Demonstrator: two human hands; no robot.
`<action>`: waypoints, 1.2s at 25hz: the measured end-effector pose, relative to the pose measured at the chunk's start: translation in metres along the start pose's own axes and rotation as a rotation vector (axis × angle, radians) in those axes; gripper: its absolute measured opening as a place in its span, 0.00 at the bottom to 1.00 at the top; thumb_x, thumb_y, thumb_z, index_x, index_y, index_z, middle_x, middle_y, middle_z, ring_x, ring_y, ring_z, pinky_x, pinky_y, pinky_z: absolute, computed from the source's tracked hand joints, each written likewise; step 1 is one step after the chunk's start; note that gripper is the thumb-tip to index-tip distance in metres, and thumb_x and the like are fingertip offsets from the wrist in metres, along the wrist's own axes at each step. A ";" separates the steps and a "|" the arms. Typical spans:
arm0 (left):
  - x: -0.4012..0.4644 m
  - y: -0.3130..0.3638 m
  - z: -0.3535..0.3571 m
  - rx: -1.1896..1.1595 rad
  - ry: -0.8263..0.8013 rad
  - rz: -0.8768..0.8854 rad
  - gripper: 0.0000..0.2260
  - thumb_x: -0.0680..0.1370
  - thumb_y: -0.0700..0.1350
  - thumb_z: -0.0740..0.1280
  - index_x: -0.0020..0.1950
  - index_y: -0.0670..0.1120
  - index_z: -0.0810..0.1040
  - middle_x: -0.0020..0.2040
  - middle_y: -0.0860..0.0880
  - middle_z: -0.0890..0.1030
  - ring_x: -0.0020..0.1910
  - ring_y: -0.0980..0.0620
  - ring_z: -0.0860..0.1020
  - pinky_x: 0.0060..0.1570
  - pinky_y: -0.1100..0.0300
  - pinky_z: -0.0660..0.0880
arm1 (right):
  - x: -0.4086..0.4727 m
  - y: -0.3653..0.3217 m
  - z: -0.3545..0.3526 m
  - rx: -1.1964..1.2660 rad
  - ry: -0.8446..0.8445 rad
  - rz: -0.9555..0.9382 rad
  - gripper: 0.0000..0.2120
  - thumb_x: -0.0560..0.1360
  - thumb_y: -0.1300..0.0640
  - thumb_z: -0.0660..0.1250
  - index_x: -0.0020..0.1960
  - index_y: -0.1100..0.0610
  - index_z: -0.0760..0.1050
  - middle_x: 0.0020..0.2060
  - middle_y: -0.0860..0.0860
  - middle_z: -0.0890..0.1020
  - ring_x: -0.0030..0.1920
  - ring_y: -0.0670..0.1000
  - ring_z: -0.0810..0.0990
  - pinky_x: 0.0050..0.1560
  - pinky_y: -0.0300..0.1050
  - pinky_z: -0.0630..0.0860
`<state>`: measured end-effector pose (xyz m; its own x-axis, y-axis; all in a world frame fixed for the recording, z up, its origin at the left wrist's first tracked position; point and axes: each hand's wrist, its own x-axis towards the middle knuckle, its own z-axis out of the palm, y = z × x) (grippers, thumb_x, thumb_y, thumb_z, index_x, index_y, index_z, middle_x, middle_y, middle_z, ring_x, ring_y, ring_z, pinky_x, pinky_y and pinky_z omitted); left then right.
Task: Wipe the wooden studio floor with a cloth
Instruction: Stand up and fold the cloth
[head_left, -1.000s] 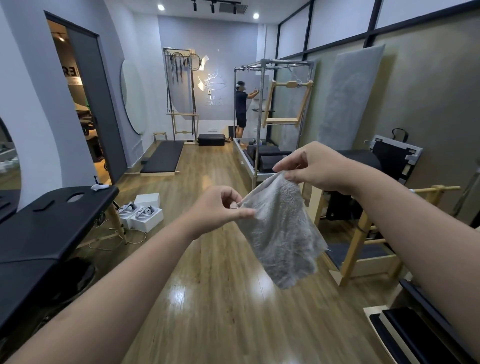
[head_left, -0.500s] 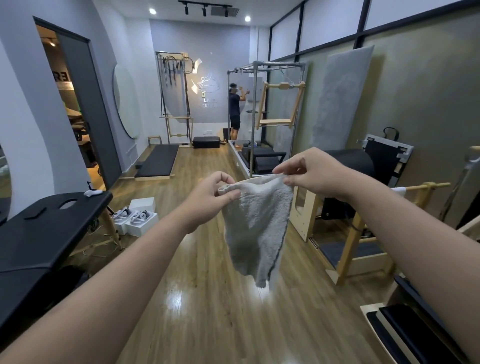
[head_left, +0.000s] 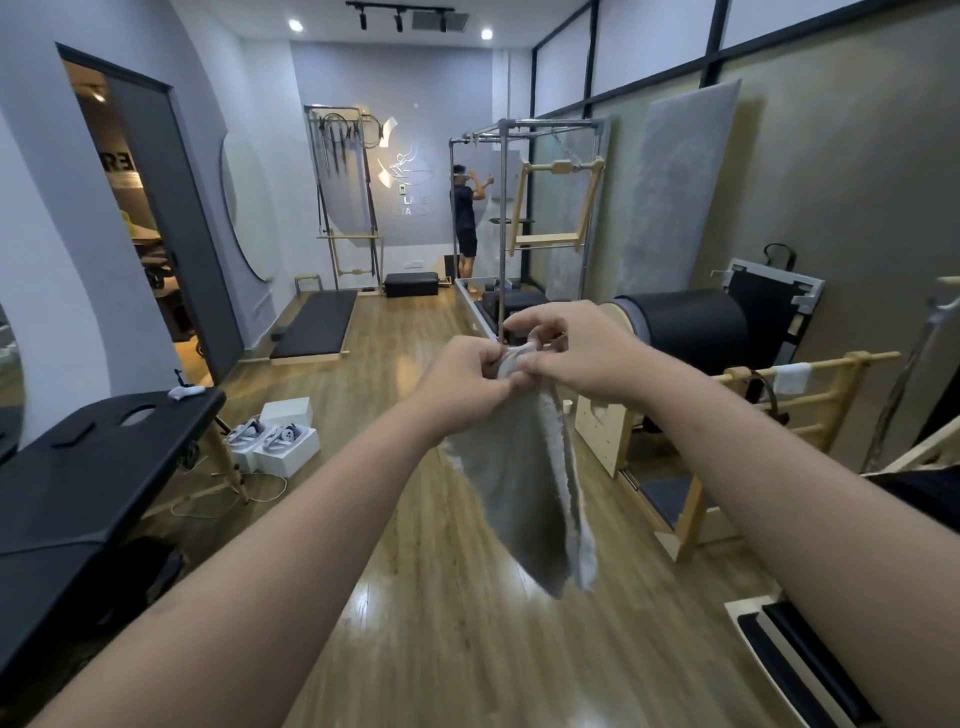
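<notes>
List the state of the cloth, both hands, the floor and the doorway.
cloth: hanging folded, off the floor
left hand: pinching the cloth's top edge
right hand: pinching the same edge
wooden floor: glossy, not yet being wiped
doorway: open

One grey cloth hangs from two hands, the left hand and the right hand. Three white boxes sit on the wooden floor near its left edge. One black massage table stands at the left. One other person stands at the far end. Two round ceiling lights glow.
</notes>
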<state>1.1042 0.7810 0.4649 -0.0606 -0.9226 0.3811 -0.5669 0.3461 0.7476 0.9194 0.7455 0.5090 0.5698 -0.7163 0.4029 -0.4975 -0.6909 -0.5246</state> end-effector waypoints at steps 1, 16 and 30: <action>0.001 0.002 -0.003 0.055 0.016 0.018 0.19 0.78 0.44 0.75 0.30 0.49 0.71 0.26 0.58 0.66 0.27 0.59 0.62 0.29 0.61 0.60 | -0.009 0.006 0.006 0.116 0.023 0.055 0.26 0.77 0.53 0.76 0.73 0.48 0.75 0.53 0.50 0.83 0.52 0.47 0.83 0.56 0.43 0.81; -0.016 0.013 -0.082 0.017 0.307 -0.112 0.10 0.80 0.52 0.72 0.42 0.49 0.84 0.38 0.55 0.83 0.39 0.57 0.79 0.39 0.63 0.73 | -0.021 0.041 0.081 0.266 -0.179 0.330 0.11 0.78 0.53 0.74 0.50 0.62 0.85 0.47 0.58 0.87 0.48 0.55 0.85 0.50 0.53 0.82; -0.047 -0.021 -0.101 -0.281 0.558 -0.376 0.11 0.84 0.50 0.68 0.55 0.42 0.83 0.50 0.43 0.87 0.50 0.43 0.86 0.41 0.53 0.83 | 0.018 0.042 0.007 0.099 -0.052 0.223 0.13 0.83 0.46 0.66 0.46 0.53 0.83 0.43 0.54 0.85 0.45 0.57 0.83 0.48 0.54 0.80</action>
<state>1.2016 0.8341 0.4861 0.5673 -0.7891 0.2357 -0.2300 0.1230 0.9654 0.9136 0.7045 0.4891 0.4868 -0.8424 0.2311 -0.5496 -0.5010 -0.6685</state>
